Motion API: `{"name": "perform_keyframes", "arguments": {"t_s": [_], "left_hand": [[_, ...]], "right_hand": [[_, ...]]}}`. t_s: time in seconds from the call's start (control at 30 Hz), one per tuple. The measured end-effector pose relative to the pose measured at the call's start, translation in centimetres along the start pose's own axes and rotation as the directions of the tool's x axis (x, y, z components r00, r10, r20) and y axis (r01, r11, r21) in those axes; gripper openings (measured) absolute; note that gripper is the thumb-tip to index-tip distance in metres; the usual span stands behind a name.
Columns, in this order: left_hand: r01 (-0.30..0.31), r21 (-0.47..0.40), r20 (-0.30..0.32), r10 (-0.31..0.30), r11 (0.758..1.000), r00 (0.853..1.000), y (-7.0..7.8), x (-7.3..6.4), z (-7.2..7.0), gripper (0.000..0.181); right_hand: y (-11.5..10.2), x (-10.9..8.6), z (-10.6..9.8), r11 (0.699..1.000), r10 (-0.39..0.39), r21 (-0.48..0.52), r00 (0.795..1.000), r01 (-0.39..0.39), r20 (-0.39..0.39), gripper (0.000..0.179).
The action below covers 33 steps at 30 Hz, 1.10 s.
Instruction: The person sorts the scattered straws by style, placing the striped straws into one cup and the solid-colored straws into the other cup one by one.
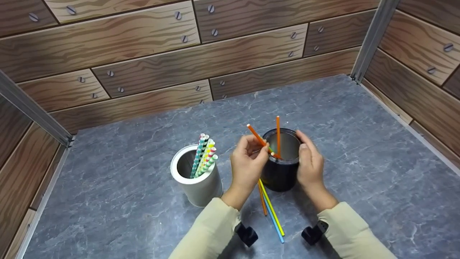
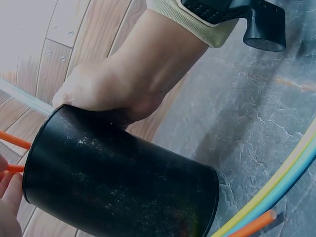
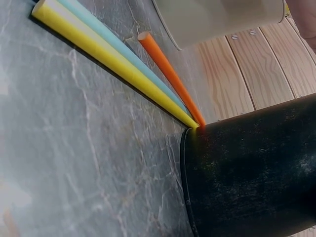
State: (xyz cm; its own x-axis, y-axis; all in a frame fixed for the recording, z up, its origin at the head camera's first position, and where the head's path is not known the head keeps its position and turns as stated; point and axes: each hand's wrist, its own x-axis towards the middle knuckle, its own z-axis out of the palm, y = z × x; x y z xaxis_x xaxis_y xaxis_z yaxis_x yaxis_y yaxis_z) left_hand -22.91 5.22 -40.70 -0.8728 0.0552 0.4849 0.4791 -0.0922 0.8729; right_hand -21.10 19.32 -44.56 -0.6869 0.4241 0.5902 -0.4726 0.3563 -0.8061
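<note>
My left hand [image 1: 248, 162] is at the near-left rim of a black cup [image 1: 280, 176], pinching an orange straw [image 1: 256, 133] between thumb and fingers. That straw slants up and to the left; its lower end is hard to make out among the fingers. Around the cup's right side my right hand [image 1: 311, 167] grips, fingers behind and thumb near the rim. Inside the cup another orange straw [image 1: 278, 135] stands upright. An orange straw end and a bit of green also show at the rim. The left wrist view has the right hand [image 2: 108, 89] against the dark cup wall [image 2: 118, 168].
Left of the hands stands a white cup [image 1: 203, 190] holding several striped paper straws [image 1: 205, 158]. On the grey marbled table [image 1: 125, 187], a yellow straw [image 1: 273, 212], a blue straw [image 1: 278, 229] and an orange straw [image 1: 262, 201] lie before the black cup. Wood-patterned walls [image 1: 143, 46] enclose it.
</note>
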Motion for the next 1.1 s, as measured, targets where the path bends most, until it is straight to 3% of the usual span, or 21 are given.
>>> {"name": "perform_keyframes", "arguments": {"t_s": [0.3, 0.57, 0.87, 1.1], "left_hand": [[0.008, 0.029, -0.009, -0.008, 1.0, 1.0, 0.0, -0.2, 0.0, 0.012], [0.009, 0.004, -0.02, -0.009, 1.0, 1.0, 0.0, -0.3, 0.0, 0.013], [-0.037, -0.034, -0.031, 0.036, 0.999, 0.999, 0.0, -0.4, -0.3, 0.015], [-0.073, -0.015, -0.062, 0.072, 0.997, 0.995, 0.4, -0.2, -1.0, 0.017]], "right_hand": [[0.0, -0.1, -0.1, 1.0, -0.013, 0.026, 1.0, 0.013, -0.005, 0.035], [0.2, -0.1, 0.0, 0.999, -0.036, 0.016, 0.999, 0.036, -0.015, 0.034], [0.2, -0.1, 0.1, 1.0, -0.026, -0.015, 1.0, 0.026, -0.008, 0.034], [0.0, 0.0, 0.0, 1.0, -0.004, 0.005, 1.0, 0.004, 0.005, 0.035]]}}
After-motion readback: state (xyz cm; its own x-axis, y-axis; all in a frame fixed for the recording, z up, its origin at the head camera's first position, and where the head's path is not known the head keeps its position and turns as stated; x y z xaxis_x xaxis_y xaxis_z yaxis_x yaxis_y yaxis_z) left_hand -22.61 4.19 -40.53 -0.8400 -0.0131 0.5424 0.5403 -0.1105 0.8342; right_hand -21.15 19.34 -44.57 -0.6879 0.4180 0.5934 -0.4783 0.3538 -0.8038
